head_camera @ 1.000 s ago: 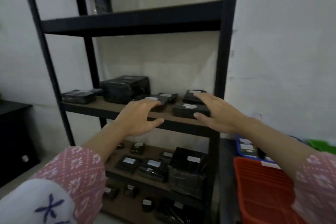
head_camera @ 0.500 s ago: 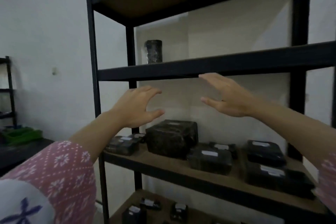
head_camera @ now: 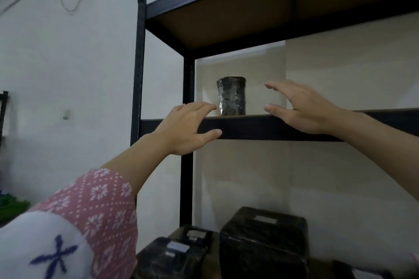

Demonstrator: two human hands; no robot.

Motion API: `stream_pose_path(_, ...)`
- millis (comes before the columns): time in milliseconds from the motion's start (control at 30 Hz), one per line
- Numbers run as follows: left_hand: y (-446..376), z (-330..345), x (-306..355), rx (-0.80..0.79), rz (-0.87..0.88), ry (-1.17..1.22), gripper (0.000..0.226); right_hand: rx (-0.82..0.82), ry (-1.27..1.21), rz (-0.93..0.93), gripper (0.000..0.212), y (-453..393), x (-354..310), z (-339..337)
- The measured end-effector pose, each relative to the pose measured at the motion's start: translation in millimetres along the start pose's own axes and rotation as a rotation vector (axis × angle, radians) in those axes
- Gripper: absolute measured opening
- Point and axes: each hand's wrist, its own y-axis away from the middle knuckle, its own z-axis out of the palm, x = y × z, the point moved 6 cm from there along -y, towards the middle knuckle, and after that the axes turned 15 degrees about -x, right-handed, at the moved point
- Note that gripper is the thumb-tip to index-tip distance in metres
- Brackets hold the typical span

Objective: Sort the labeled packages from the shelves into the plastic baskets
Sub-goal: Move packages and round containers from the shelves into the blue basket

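from the head view we saw the black wrapped cylinder package (head_camera: 231,96) standing upright on the upper shelf (head_camera: 272,128), near its left end, with our left hand (head_camera: 184,128) at its 8 o'clock and our right hand (head_camera: 301,106) at its 3 o'clock. both hands were spread open, fingers loosely arched, holding nothing and apart from the package. at 6 o'clock, lower down, sat a large black box package (head_camera: 264,242) and smaller labeled packages (head_camera: 174,253).

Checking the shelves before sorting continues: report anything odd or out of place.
Nothing looks damaged or spilled. One black wrapped cylinder stands upright alone on the upper shelf, between the open left hand and right hand; boxy packages sit below.
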Motion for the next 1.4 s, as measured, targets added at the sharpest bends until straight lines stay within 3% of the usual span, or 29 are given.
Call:
stream_pose_path(167,-48,25,-61,0.014,0.166,0.029,0.069,-0.025,0.075,0.086,0.059,-62,-6,24)
stream_pose_path(400,-89,56,-106,-0.1,0.361,0.124,0.076,-0.004,-0.006,0.237,0.059,-155,2,33)
stream_pose_path(600,-87,59,-109,0.037,0.374,0.123,0.077,-0.109,-0.041,0.438,0.085,-212,32,54)
stream_pose_path(767,-87,59,-111,0.102,0.426,0.15,0.076,-0.038,-0.257,0.615,0.116,-241,65,71)
stream_pose_path(833,-87,59,-110,0.113,0.436,0.147,0.076,-0.028,-0.309,0.644,0.114,-246,74,82)
stream_pose_path(1000,-86,59,-109,0.13,0.427,0.14,0.076,0.161,-0.383,0.565,0.087,-243,67,77)
stream_pose_path(1133,-87,60,-108,0.102,0.446,0.154,0.073,0.22,-0.304,0.361,0.089,-225,38,65)
stream_pose_path(1267,-85,61,-108,0.12,0.419,0.138,0.074,0.263,-0.026,0.124,0.09,-193,-15,61)
stream_pose_path(1400,-83,60,-107,0.131,0.389,0.12,0.074,0.327,0.065,0.098,0.092,-171,-33,56)
